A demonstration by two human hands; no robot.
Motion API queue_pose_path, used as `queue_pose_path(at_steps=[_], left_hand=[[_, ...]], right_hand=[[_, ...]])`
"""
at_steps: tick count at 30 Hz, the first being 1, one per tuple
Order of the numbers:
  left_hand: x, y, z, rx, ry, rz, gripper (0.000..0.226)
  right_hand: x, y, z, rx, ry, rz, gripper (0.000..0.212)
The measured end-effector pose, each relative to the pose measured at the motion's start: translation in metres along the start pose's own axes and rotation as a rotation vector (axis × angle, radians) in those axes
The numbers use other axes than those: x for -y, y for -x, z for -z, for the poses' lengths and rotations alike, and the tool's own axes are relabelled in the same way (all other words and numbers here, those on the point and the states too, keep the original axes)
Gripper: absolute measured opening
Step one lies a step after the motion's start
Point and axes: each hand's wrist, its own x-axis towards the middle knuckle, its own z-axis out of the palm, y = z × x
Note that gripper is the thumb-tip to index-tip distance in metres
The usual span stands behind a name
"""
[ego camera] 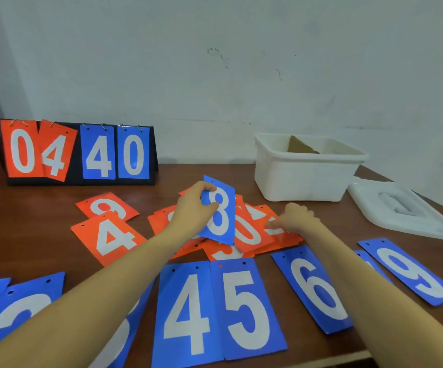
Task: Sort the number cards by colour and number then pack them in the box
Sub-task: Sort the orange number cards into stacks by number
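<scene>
Left hand (192,205) on blue 8 card (221,216)

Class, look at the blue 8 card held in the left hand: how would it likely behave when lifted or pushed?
The blue 8 card stays flat while the left hand pinches one edge, so probably stiff and light. Its glossy face suggests it would slide easily.

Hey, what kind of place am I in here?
Probably a plain indoor room, maybe a classroom or sports storeroom: a wooden table against a scuffed painted wall, with a flip scoreboard standing on it.
</scene>
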Motion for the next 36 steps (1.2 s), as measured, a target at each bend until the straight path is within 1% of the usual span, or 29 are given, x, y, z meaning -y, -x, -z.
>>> queue_pose_path(at_steps=[2,3,4,6,7,8,11,13,15,18,21,24,26,28,30,32,34,36], left_hand=[[-0.001,-0.001,-0.003,0.005,0.010,0.013,0.027],[-0.002,0.000,-0.004,0.007,0.005,0.016,0.028],[-0.003,0.000,-0.005,0.006,-0.004,0.014,0.028],[-0.005,0.002,-0.006,-0.022,-0.025,-0.010,0.029],[-0.007,0.002,-0.005,-0.050,-0.027,-0.028,0.030],[-0.008,0.002,-0.004,-0.080,-0.022,-0.042,0.030],[-0.015,0.001,-0.002,-0.127,0.010,-0.058,0.030],[-0.018,0.002,-0.003,-0.081,0.003,-0.079,0.032],[-0.016,0.004,-0.010,0.024,-0.084,-0.099,0.037],[-0.006,0.007,-0.020,0.183,-0.333,-0.066,0.045],[0.007,0.010,-0.024,0.203,-0.453,-0.018,0.048],[0.011,0.012,-0.028,0.176,-0.525,-0.019,0.047],[0.007,0.012,-0.029,0.113,-0.467,-0.060,0.044],[-0.003,0.011,-0.030,0.048,-0.287,-0.104,0.042],[-0.017,0.010,-0.029,0.007,-0.134,-0.163,0.039],[-0.035,0.010,-0.029,-0.008,0.011,-0.196,0.037],[-0.052,0.011,-0.035,-0.005,0.121,-0.209,0.035],[-0.067,0.015,-0.048,0.022,0.131,-0.221,0.035]], right_hand=[[0.004,-0.006,-0.002,0.046,-0.093,0.020,0.065],[0.004,-0.008,-0.005,0.058,-0.164,0.046,0.057],[0.003,-0.007,-0.006,0.043,-0.240,0.087,0.045],[0.000,-0.005,-0.006,-0.056,-0.375,0.168,0.018],[0.000,-0.003,-0.002,-0.119,-0.445,0.190,0.008],[-0.001,0.000,0.003,-0.180,-0.524,0.203,0.005],[-0.003,0.001,0.022,-0.280,-0.729,0.234,0.019],[-0.005,0.002,0.032,-0.260,-0.749,0.281,0.027],[-0.007,0.004,0.037,-0.236,-0.772,0.318,0.026],[-0.012,0.005,0.034,-0.264,-0.936,0.290,0.018],[-0.017,0.005,0.029,-0.366,-0.975,0.291,0.016],[-0.018,0.011,0.029,-0.486,-0.892,0.358,0.017],[-0.017,0.014,0.031,-0.594,-0.908,0.430,0.014],[-0.015,0.020,0.036,-0.674,-0.980,0.536,0.010],[-0.017,0.029,0.046,-0.731,-1.008,0.633,0.021],[-0.027,0.037,0.054,-0.760,-0.958,0.696,0.034],[-0.043,0.046,0.060,-0.755,-0.896,0.713,0.042],[-0.066,0.051,0.064,-0.727,-0.897,0.659,0.047]])
